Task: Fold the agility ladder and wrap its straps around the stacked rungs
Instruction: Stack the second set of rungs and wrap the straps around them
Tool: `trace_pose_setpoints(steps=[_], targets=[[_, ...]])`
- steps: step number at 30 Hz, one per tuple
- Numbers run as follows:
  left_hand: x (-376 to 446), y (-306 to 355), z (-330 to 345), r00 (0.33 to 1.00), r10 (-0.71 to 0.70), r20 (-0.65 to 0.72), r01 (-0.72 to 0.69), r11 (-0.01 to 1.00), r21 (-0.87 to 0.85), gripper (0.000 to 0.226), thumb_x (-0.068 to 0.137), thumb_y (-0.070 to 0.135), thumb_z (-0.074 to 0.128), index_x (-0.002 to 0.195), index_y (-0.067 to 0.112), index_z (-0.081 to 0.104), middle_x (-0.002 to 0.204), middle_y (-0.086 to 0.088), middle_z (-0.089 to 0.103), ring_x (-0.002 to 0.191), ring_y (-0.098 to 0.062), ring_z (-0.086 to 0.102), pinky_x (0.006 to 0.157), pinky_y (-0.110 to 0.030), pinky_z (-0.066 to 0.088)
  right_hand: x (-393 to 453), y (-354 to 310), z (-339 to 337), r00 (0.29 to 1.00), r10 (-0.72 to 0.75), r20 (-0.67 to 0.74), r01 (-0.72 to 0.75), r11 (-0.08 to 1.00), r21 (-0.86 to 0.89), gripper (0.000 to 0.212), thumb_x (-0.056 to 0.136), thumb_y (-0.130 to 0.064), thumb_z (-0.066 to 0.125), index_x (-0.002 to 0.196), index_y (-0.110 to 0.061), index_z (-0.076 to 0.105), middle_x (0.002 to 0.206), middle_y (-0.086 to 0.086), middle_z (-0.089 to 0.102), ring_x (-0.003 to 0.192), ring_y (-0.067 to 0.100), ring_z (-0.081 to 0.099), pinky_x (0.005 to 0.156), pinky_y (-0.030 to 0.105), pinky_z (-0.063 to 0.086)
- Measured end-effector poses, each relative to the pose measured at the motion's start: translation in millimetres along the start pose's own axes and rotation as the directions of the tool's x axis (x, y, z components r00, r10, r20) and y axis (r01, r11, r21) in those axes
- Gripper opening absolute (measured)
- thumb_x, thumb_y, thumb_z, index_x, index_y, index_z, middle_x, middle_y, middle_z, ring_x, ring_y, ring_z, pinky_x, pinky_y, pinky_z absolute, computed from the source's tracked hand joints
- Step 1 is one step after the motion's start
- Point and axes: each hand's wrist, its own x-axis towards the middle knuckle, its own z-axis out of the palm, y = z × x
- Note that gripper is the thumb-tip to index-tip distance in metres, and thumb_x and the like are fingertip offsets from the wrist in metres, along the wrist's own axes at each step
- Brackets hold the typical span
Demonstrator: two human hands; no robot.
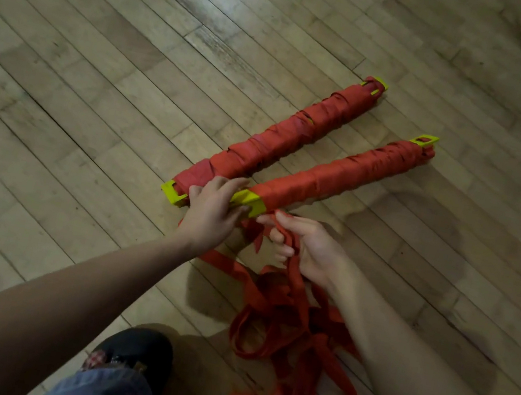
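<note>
Nearer red-strap-wrapped yellow plastic rung bundle [336, 176] lies on the wooden floor; left hand [211, 209] fingers grip its near end, right hand [302, 246] fingers clamp the loose red strap [289, 341] beside it: slack may tangle, loosening wraps

place: indoor room, maybe a gym or home | evidence: worn wooden plank floor [129, 104]
</note>
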Motion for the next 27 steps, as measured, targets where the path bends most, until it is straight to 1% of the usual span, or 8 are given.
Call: trace_pose_setpoints(steps=[4,8,12,17,21,23,25,27], targets=[[9,-4,2,1.000,-0.011,0.016,0.009,0.989,0.148,0.055,0.089,0.015,0.058,0.141,0.010,0.040,0.121,-0.017,0.047,0.112,-0.033,0.044,0.087,-0.037,0.021,3,2,-3,0.999,-0.004,-0.035,0.003,0.999,-0.034,0.022,0.094,-0.014,0.048,0.107,0.002,0.057,0.059,0.001,0.053,0.041,0.009,0.042,0.042,0.020,0.037],[4,-5,14,0.990,-0.024,0.139,-0.015,0.963,0.270,0.063,0.087,0.013,0.061,0.143,0.005,0.034,0.125,-0.021,0.041,0.112,-0.039,0.041,0.093,-0.044,0.026,0,11,-3,0.997,0.034,-0.067,-0.036,0.999,-0.026,0.016,0.095,-0.008,0.048,0.101,0.002,0.059,0.059,0.002,0.057,0.044,0.010,0.050,0.043,0.020,0.043],[-14,-9,19,0.988,0.017,0.156,-0.053,0.972,0.230,0.059,0.087,0.033,0.063,0.138,0.010,0.044,0.122,-0.019,0.044,0.108,-0.036,0.043,0.089,-0.046,0.034,-1,16,-6,0.995,0.059,-0.077,-0.060,0.998,-0.017,0.026,0.095,-0.009,0.049,0.114,0.007,0.055,0.064,0.006,0.061,0.046,0.014,0.055,0.047,0.023,0.047],[-20,-9,15,0.989,-0.032,0.143,0.005,0.983,0.185,0.050,0.090,0.025,0.061,0.137,0.027,0.047,0.131,-0.011,0.042,0.115,-0.032,0.038,0.090,-0.042,0.029,-5,19,-4,0.995,0.068,-0.079,-0.069,0.997,-0.018,0.027,0.096,-0.007,0.046,0.118,0.008,0.052,0.061,0.007,0.061,0.044,0.014,0.055,0.044,0.021,0.047],[-25,-8,16,0.975,0.051,0.215,-0.091,0.980,0.179,0.049,0.089,0.033,0.061,0.136,0.030,0.048,0.135,-0.009,0.043,0.118,-0.033,0.037,0.093,-0.044,0.027,-9,25,-10,0.988,0.107,-0.110,-0.114,0.992,-0.054,0.028,0.096,-0.009,0.048,0.118,0.007,0.054,0.062,0.007,0.062,0.044,0.013,0.057,0.045,0.022,0.048],[-34,-9,19,0.962,0.090,0.256,-0.136,0.977,0.166,0.045,0.091,0.042,0.050,0.136,0.034,0.047,0.135,-0.010,0.044,0.118,-0.035,0.040,0.092,-0.046,0.029,-12,27,-13,0.983,0.135,-0.127,-0.143,0.988,-0.060,0.023,0.095,-0.010,0.050,0.110,0.004,0.058,0.061,0.007,0.062,0.044,0.012,0.057,0.044,0.022,0.049],[-45,-7,23,0.949,0.129,0.287,-0.180,0.971,0.159,0.048,0.092,0.051,0.028,0.137,0.040,0.042,0.133,-0.008,0.047,0.115,-0.032,0.042,0.089,-0.044,0.030,-15,29,-16,0.978,0.146,-0.146,-0.156,0.986,-0.060,0.015,0.094,-0.010,0.052,0.101,0.001,0.060,0.061,0.007,0.062,0.044,0.012,0.057,0.043,0.022,0.048],[-51,-5,26,0.953,0.113,0.282,-0.157,0.978,0.137,0.049,0.094,0.050,0.022,0.141,0.039,0.031,0.130,-0.005,0.048,0.117,-0.028,0.043,0.088,-0.040,0.027,-17,31,-17,0.977,0.148,-0.151,-0.161,0.984,-0.071,0.014,0.094,-0.010,0.052,0.098,0.000,0.061,0.062,0.008,0.062,0.045,0.013,0.057,0.044,0.022,0.049]])
